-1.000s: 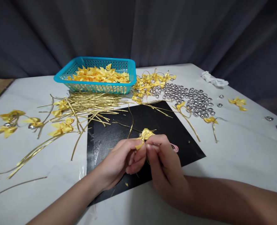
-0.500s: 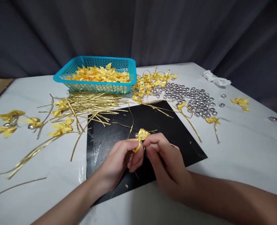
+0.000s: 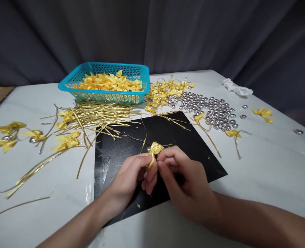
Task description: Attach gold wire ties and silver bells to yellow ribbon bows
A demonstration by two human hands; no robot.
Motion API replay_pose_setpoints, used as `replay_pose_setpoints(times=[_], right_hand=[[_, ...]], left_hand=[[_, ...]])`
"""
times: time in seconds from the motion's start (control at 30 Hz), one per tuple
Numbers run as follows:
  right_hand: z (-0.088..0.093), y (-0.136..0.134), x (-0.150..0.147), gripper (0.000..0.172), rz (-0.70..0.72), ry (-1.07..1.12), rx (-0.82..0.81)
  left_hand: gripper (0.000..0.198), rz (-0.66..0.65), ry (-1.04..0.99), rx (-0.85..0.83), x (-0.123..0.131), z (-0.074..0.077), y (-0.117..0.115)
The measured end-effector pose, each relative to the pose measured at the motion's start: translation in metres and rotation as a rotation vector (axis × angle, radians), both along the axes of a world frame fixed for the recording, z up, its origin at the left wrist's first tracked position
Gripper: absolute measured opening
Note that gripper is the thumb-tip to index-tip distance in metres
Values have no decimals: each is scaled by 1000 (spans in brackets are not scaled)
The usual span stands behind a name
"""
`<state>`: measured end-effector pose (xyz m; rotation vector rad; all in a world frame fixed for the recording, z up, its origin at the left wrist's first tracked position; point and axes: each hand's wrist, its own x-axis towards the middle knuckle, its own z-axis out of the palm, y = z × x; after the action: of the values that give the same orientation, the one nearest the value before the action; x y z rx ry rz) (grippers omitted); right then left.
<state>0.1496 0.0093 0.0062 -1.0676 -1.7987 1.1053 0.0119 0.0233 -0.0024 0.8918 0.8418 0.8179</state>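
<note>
Over a black mat point(image 3: 121, 148), my left hand point(image 3: 134, 175) pinches a yellow ribbon bow point(image 3: 156, 148) between thumb and fingers. A small silvery bead point(image 3: 149, 149) shows at the bow's left side, and gold cord wraps its middle. My right hand point(image 3: 183, 175) is closed just to the right of the bow, thumb tip pressed to the index finger. It appears to pinch the thin gold cord at the bow, though the cord between those fingertips is mostly hidden. Loose gold cord point(image 3: 145, 137) lies on the mat behind the bow.
A blue basket point(image 3: 103, 91) of yellow ribbon pieces stands at the back. Before it lies a pile of gold cords point(image 3: 103, 113). Silver beads point(image 3: 216, 112) and finished-looking bows point(image 3: 165, 91) are to its right. More bows point(image 3: 67, 140) lie left; a crumpled white tissue point(image 3: 237, 87) lies back right.
My right thumb has moved up against the index fingertip, closing the gap that showed between them. The left hand keeps its hold on the bow.
</note>
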Motion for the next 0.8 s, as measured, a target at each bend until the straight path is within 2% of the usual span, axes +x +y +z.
replay_pose_setpoints(times=[0.1, 0.27, 0.53, 0.8], right_hand=[[-1, -1, 3, 12, -72, -109, 36], [-8, 0, 4, 11, -78, -170, 167], [-5, 4, 1, 22, 46, 4, 217], [-5, 5, 2, 25, 69, 0, 292]], left_hand=[[37, 38, -32, -27, 0, 2, 1], [35, 36, -58, -24, 1, 2, 2], [39, -40, -23, 113, -2, -8, -2], [41, -12, -18, 75, -3, -5, -3]])
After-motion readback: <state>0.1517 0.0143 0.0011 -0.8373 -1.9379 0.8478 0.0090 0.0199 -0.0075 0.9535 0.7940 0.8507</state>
